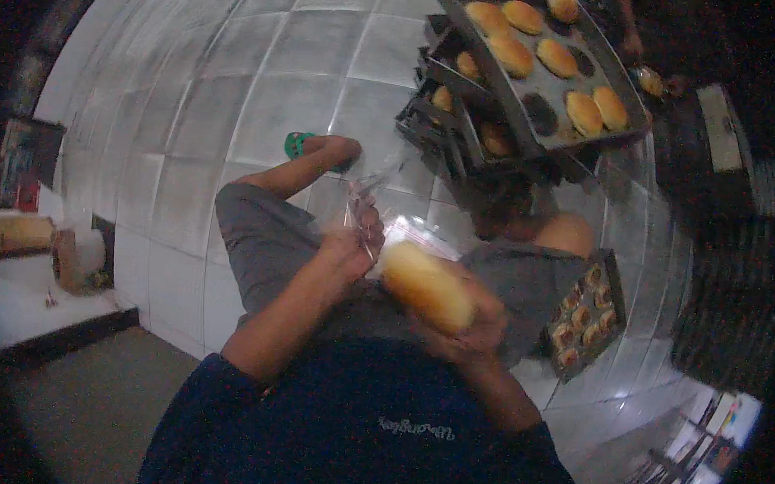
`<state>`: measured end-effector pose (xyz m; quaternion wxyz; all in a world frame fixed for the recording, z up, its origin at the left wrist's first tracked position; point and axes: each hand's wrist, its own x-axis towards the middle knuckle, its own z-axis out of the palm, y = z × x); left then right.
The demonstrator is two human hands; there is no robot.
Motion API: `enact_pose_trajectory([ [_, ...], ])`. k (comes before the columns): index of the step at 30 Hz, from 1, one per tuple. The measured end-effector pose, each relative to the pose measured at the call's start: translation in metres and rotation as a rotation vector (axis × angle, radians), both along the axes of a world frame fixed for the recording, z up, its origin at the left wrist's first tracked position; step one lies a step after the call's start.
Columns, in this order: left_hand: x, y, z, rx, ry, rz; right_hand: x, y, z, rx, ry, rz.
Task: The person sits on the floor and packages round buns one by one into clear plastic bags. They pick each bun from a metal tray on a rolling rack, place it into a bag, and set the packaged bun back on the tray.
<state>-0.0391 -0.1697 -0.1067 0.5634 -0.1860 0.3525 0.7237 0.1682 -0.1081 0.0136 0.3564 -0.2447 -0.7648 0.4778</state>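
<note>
A golden-brown, oblong bread roll (427, 285) is gripped in my right hand (481, 320), held over my lap and slightly blurred. Left of it, my left hand (353, 245) is closed on a clear plastic bag (361, 196), whose upper part stands up from the fingers. The roll and the bag are apart. Behind the roll, a shiny stack of clear plastic packaging (418, 235) lies between my legs.
Ahead to the right, a dark baking tray (532, 101) with several rolls tops a stack of trays (449, 115). A tray of smaller baked pieces (564, 358) lies beside my right leg. Another person's hand (671, 84) shows at the far right, near a roll. White tiles (299, 82) cover the floor.
</note>
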Motion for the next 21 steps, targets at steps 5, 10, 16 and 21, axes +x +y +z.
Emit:
enact_pose_trajectory([
  [5, 0.041, 0.031, 0.074, 0.006, 0.468, 0.136, -0.015, 0.023, -0.011, 0.010, -0.149, -0.263],
  [10, 0.051, 0.023, 0.106, -0.025, 0.561, 0.092, 0.008, 0.052, -0.006, -0.778, 0.258, -0.068],
  [16, 0.014, 0.001, 0.059, 0.016, 0.330, -0.068, 0.049, 0.005, -0.010, -0.864, 0.117, 0.043],
  [21, 0.029, -0.006, 0.051, -0.213, 0.381, -0.081, 0.028, -0.007, 0.033, 0.401, -0.196, 0.183],
])
